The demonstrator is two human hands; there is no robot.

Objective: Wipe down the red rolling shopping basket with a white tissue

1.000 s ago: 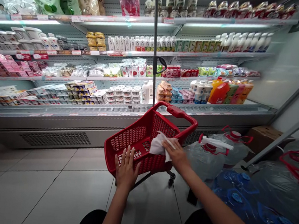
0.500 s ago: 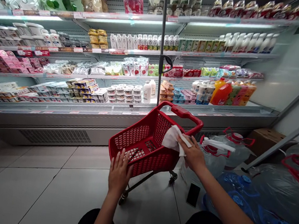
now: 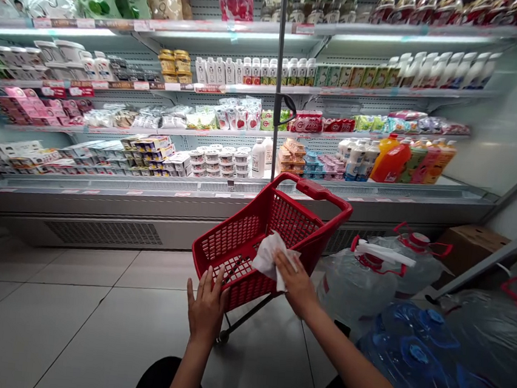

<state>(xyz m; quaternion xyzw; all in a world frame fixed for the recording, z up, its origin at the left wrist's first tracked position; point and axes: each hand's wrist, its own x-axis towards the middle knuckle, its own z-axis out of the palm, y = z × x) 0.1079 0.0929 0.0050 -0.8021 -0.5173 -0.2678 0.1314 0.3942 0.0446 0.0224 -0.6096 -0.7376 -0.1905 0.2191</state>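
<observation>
In front of me stands a red shopping cart (image 3: 255, 230) with a lattice plastic basket and a handle at its far right. My right hand (image 3: 295, 280) presses a crumpled white cloth (image 3: 269, 255) against the upper rim of the basket's near side; the cloth hangs partly over the inside. At the near left corner of the basket, my left hand (image 3: 207, 306) rests with its fingers spread and holds nothing. The palm side of both hands is hidden.
A refrigerated display case (image 3: 102, 203) full of dairy packs and bottles runs behind the cart. To the right stand large clear water jugs (image 3: 359, 286), blue water jugs (image 3: 413, 337) and a cardboard box (image 3: 477, 242). A white spray nozzle (image 3: 385, 252) lies across the jug tops.
My right hand has slid the cloth left along the basket's near rim, away from the handle end. My left hand stays at the near left corner. The view has shifted slightly.
</observation>
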